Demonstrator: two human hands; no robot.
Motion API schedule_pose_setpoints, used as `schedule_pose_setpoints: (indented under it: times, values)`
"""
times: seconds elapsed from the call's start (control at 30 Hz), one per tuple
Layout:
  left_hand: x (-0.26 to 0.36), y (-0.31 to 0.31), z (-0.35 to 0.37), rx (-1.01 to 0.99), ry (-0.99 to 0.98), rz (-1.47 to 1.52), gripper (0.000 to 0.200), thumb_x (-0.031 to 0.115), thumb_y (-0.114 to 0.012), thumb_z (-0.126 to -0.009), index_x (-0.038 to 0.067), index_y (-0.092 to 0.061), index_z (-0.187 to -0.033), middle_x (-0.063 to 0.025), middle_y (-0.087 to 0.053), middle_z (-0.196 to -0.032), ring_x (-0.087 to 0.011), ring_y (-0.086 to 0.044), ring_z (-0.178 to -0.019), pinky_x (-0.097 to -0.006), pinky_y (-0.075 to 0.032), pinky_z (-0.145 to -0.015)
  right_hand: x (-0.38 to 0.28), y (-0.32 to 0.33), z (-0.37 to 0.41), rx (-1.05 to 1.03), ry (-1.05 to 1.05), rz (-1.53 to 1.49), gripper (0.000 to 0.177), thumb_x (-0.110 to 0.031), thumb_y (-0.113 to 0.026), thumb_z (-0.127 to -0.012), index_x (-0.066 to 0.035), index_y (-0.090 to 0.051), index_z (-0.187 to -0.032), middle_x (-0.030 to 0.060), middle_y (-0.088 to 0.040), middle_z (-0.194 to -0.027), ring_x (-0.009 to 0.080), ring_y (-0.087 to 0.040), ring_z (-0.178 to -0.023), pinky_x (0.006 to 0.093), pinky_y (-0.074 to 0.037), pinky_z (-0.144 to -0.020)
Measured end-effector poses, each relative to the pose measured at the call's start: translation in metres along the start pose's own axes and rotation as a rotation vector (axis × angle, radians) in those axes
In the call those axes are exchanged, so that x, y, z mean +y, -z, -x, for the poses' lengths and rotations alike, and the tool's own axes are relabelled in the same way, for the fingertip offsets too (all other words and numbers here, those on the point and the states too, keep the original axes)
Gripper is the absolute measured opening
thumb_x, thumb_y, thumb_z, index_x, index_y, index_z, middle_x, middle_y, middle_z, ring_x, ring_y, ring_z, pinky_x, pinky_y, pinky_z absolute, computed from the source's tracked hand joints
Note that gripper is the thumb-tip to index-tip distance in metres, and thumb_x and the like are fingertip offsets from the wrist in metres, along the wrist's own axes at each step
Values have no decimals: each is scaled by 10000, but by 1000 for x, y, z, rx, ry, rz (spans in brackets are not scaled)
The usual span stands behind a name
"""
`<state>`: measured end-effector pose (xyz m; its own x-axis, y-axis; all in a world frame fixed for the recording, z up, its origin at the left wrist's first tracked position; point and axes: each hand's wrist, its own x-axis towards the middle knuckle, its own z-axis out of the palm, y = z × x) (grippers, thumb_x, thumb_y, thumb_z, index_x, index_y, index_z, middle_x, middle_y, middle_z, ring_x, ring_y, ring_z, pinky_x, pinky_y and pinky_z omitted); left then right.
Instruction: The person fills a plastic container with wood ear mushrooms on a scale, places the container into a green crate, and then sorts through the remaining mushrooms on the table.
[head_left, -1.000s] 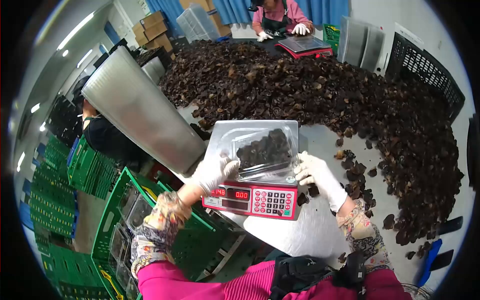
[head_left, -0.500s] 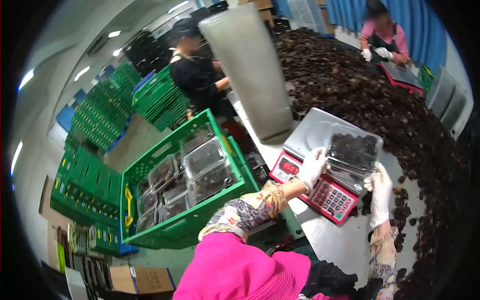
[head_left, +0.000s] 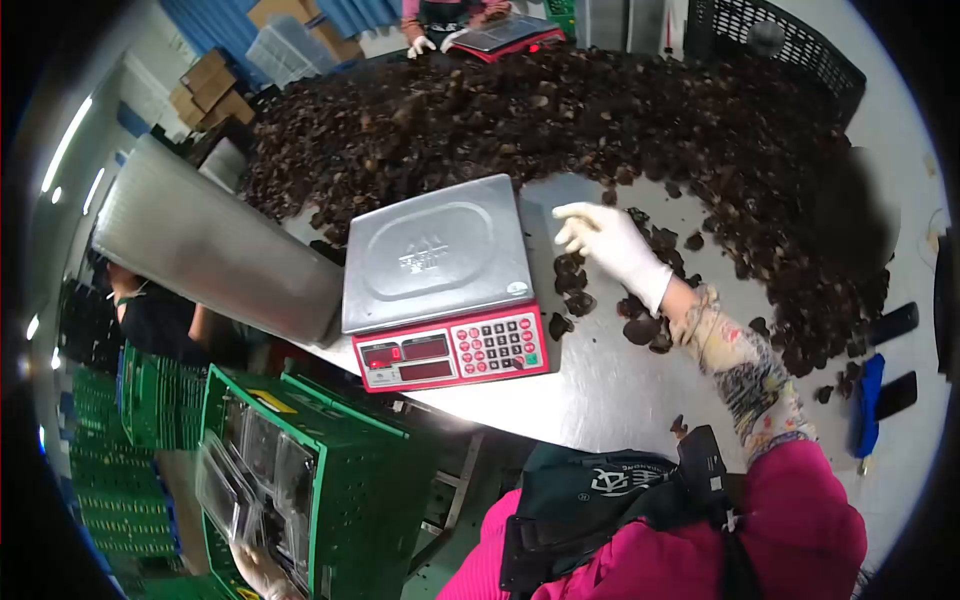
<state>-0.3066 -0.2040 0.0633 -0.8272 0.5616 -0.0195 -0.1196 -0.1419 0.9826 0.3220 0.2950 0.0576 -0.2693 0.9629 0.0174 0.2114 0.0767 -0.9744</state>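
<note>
left hand (head_left: 264, 574) at tilted container (head_left: 226, 490), by edge of crate (head_left: 370, 485)

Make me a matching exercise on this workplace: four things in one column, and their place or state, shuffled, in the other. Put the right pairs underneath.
Column one
1. Scale
2. Left hand
3. Right hand
4. Black basket

Column two
A. Upper right of the picture, beyond the dark pile
B. Down at the green crate
C. Red at the front, with nothing on its metal plate
D. Over the table, holding nothing

Right pairs: 1-C, 2-B, 3-D, 4-A.
</note>
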Motion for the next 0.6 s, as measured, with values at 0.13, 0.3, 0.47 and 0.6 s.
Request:
schedule_pose_setpoints:
  times: [0.13,0.3,0.47,0.6]
  values:
    - [23,38,59,60,460,-590,704,531,-515,-920,91,-370,-1450,-42,-331,-1505,-211,-284,-1374,-432,-205,-1134,52,28,-9,-211,56,642,564,-272,-635,-833,-11,-506,-1317,174,-599,-1136,237,-577,-1014,340,-462,-897]
    - [8,33,56,203,449,-857,678,499,-516,-928,68,-383,-1433,-70,-360,-1479,-227,-319,-1352,-427,-235,-1121,56,-22,17,-523,76,999,1047,-536,-762,-622,-27,-347,-1437,284,-99,-1538,441,8,-1441,659,-120,-1097]
    - [-32,32,27,360,357,-1125,652,468,-517,-936,45,-395,-1417,-98,-389,-1454,-243,-353,-1330,-422,-266,-1108,69,-35,17,-410,208,1106,622,-368,-760,-664,-20,-603,-1154,230,-351,-1412,397,-267,-1360,577,-344,-1020]
    - [-45,30,10,516,303,-1310,631,443,-519,-943,26,-405,-1403,-120,-413,-1433,-256,-381,-1312,-419,-290,-1098,100,23,43,-38,563,726,75,-67,-584,-807,-31,-594,-872,121,-576,-895,335,-588,-863,404,-501,-734]
